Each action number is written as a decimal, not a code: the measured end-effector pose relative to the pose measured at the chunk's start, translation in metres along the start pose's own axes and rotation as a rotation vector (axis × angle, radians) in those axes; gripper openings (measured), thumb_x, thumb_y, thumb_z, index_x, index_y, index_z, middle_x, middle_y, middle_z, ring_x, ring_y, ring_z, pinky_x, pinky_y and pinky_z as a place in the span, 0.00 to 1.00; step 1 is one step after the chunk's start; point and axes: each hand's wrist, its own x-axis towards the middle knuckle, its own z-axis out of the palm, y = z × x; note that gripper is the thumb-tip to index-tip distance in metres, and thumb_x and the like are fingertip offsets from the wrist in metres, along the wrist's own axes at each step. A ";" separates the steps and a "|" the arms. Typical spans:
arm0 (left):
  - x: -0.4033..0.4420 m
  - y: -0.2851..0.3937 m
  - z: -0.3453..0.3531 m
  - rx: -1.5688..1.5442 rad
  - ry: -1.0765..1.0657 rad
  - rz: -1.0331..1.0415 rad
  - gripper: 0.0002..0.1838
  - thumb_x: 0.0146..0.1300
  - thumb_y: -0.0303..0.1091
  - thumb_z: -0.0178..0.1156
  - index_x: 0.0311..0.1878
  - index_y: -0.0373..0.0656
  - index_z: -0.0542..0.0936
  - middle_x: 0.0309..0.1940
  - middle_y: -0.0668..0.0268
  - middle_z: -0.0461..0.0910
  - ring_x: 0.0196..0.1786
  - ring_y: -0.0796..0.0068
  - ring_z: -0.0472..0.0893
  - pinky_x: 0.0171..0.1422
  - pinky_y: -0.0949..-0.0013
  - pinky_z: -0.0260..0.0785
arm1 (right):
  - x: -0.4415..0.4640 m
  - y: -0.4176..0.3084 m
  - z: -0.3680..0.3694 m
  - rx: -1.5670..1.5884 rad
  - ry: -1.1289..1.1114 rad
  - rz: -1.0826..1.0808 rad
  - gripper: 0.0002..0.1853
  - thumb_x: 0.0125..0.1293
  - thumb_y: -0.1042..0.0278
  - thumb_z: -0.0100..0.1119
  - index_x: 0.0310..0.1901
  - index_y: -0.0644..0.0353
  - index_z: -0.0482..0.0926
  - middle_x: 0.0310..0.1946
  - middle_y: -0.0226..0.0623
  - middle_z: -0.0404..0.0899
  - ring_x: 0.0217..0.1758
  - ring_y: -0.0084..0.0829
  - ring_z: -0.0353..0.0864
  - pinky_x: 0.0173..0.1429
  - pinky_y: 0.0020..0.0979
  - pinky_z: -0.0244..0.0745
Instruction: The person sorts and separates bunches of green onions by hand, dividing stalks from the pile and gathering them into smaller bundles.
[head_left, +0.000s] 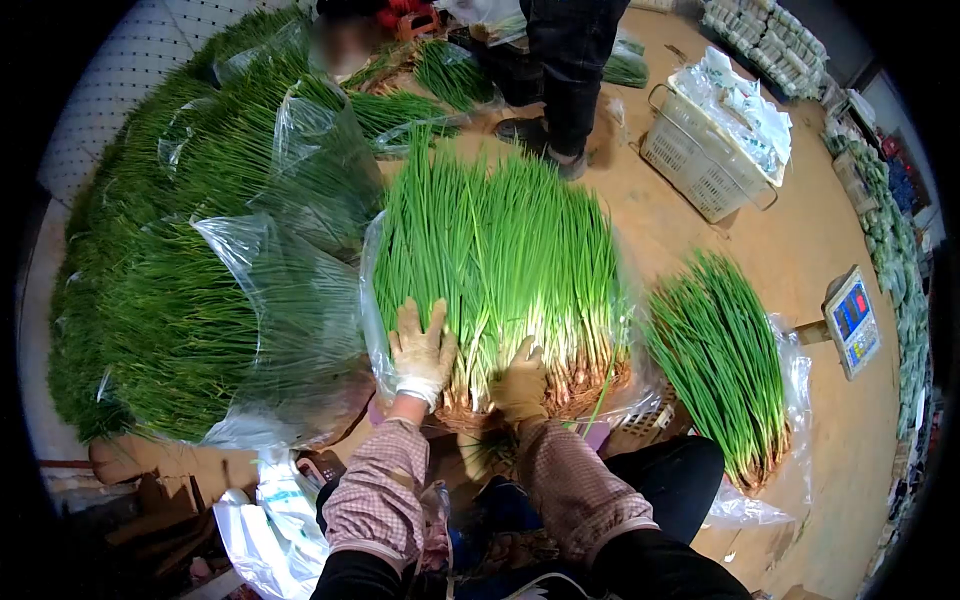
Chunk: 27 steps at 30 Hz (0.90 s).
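Note:
A wide heap of green scallions (500, 240) lies in front of me on a clear plastic sheet, leaves pointing away and roots toward me. My left hand (422, 350), in a tan glove, rests flat on the heap's left side with fingers spread. Lower down, my right hand (520, 385), also gloved, presses on the white stalks near the roots. Its fingers look apart, though some are hidden among the stalks. To the right, a smaller pile of scallions (722, 365) lies on plastic beside a digital scale display (852, 320).
A large bank of scallions (180, 320), partly under clear plastic (290, 310), fills the left. A person's legs (565, 80) stand beyond the heap. A cream basket (700, 160) holds plastic bags. White bags (270, 525) lie at lower left; bundled produce (885, 240) lines the right wall.

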 end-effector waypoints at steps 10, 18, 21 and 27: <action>-0.026 0.035 -0.051 -0.138 0.133 0.172 0.29 0.59 0.44 0.53 0.65 0.57 0.61 0.68 0.52 0.49 0.69 0.49 0.49 0.68 0.45 0.41 | 0.001 0.054 -0.076 0.648 -0.137 0.002 0.51 0.42 0.82 0.58 0.67 0.66 0.38 0.51 0.59 0.68 0.47 0.43 0.74 0.54 0.32 0.71; -0.106 0.078 -0.069 -0.583 -0.064 0.139 0.24 0.60 0.47 0.51 0.54 0.41 0.72 0.61 0.43 0.59 0.65 0.47 0.59 0.68 0.55 0.50 | -0.011 0.120 -0.089 1.490 -0.226 0.407 0.14 0.51 0.73 0.52 0.41 0.67 0.75 0.37 0.40 0.77 0.36 0.34 0.76 0.40 0.31 0.74; -0.132 0.087 -0.058 -0.691 -0.177 0.110 0.24 0.61 0.45 0.52 0.55 0.39 0.71 0.64 0.50 0.57 0.68 0.56 0.55 0.70 0.61 0.47 | -0.032 0.117 -0.094 1.669 -0.281 0.330 0.12 0.52 0.75 0.51 0.38 0.68 0.76 0.32 0.38 0.78 0.33 0.33 0.78 0.42 0.30 0.75; -0.158 0.092 -0.049 -0.873 -0.161 0.137 0.18 0.62 0.41 0.52 0.49 0.38 0.73 0.52 0.52 0.71 0.59 0.60 0.68 0.62 0.63 0.58 | -0.092 0.099 -0.111 1.530 -0.408 0.042 0.18 0.58 0.68 0.52 0.49 0.65 0.73 0.48 0.43 0.75 0.51 0.36 0.73 0.59 0.39 0.65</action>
